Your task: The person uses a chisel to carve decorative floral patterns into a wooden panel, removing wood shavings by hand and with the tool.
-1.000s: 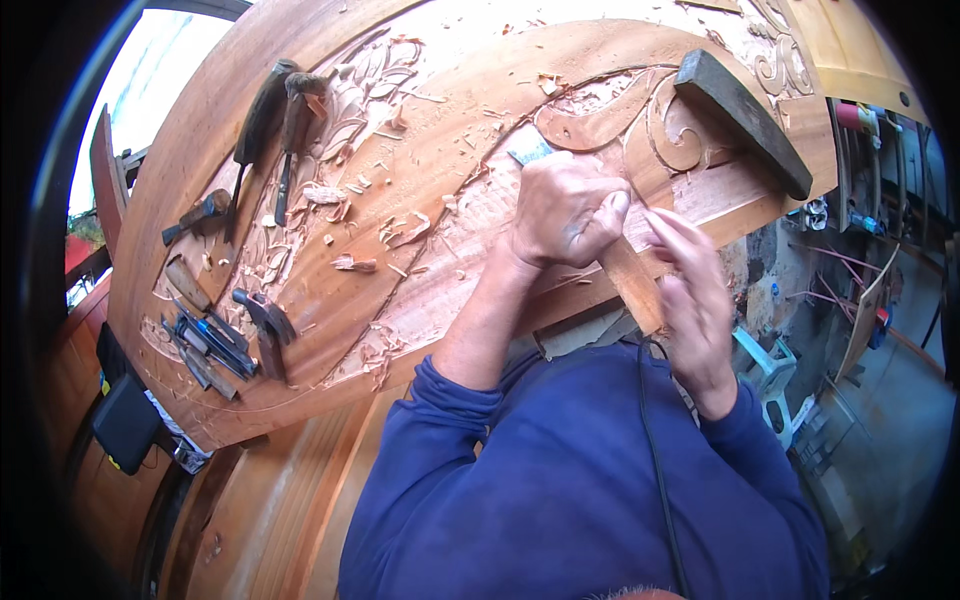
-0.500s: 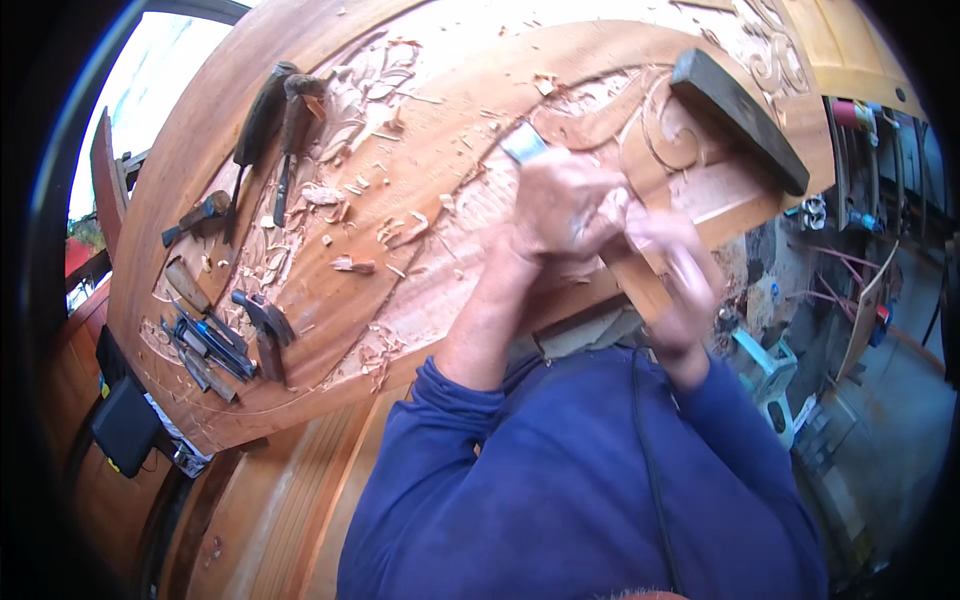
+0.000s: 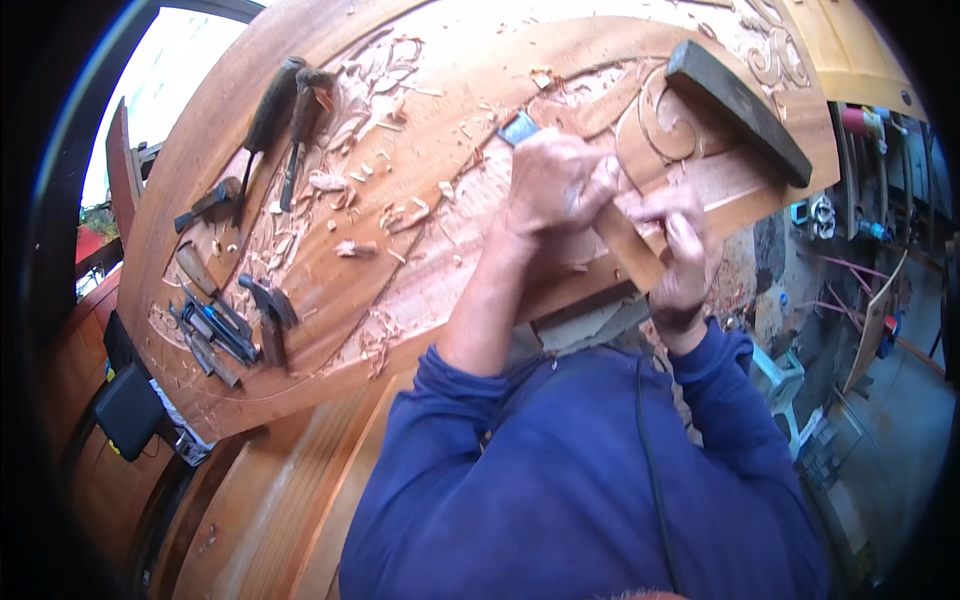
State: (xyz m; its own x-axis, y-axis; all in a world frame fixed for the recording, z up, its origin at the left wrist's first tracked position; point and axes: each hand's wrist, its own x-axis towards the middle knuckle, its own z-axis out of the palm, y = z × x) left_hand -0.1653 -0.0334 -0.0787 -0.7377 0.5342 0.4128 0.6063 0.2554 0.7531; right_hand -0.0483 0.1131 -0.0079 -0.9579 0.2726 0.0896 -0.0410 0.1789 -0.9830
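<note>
My left hand is closed around what looks like a wide flat chisel. Its bluish blade pokes out beyond the fist, over the carved wooden panel. On the near side, the flat wooden handle slants toward my right hand. That hand's fingers are bent about the handle's end, partly hiding it. Beside the hands, a raised scroll curls out of the panel. Curled shavings and chips lie scattered to the left.
A long dark wooden block rests on the panel's right. Dark-handled tools, a small hammer and several gouges or chisels lie at left. A black case sits off the panel's left corner; a pale-green stool stands at right.
The blade and left hand have shifted slightly left and away from me. My right hand, blurred before, is now lower along the handle and clearer. The whole view has tilted slightly.
</note>
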